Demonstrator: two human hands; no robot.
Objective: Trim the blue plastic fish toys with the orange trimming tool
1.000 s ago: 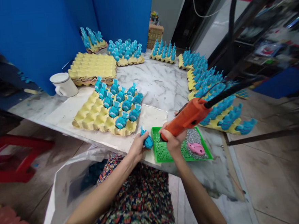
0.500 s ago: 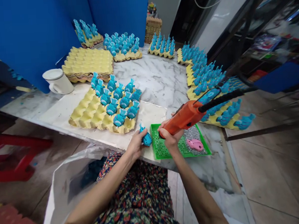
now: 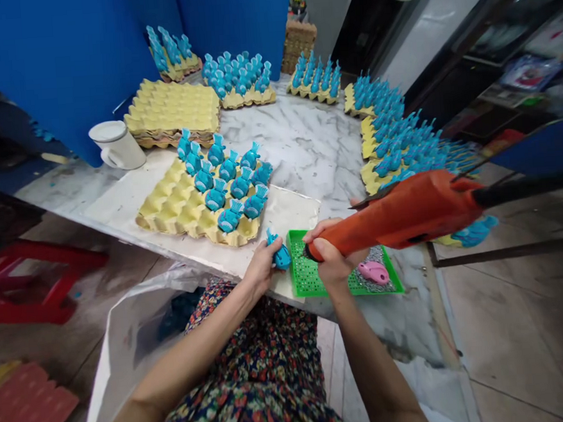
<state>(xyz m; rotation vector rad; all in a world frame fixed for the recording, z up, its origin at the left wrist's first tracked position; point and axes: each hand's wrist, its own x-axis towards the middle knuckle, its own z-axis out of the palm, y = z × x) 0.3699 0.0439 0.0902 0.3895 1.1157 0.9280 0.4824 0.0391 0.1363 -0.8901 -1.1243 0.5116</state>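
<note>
My left grip (image 3: 263, 267) is closed on a small blue moulded fish (image 3: 281, 258), just in front of a yellow pulp egg tray (image 3: 166, 209) holding about a dozen more. My right grip (image 3: 331, 262) wraps an orange corded gun (image 3: 407, 212), its nozzle over a green perforated plastic tray (image 3: 305, 280) beside that egg tray, carrying one pink fish (image 3: 373, 272). Beyond the egg tray stands one white mug (image 3: 117, 145) on the grey-veined marble desk (image 3: 286, 133).
</note>
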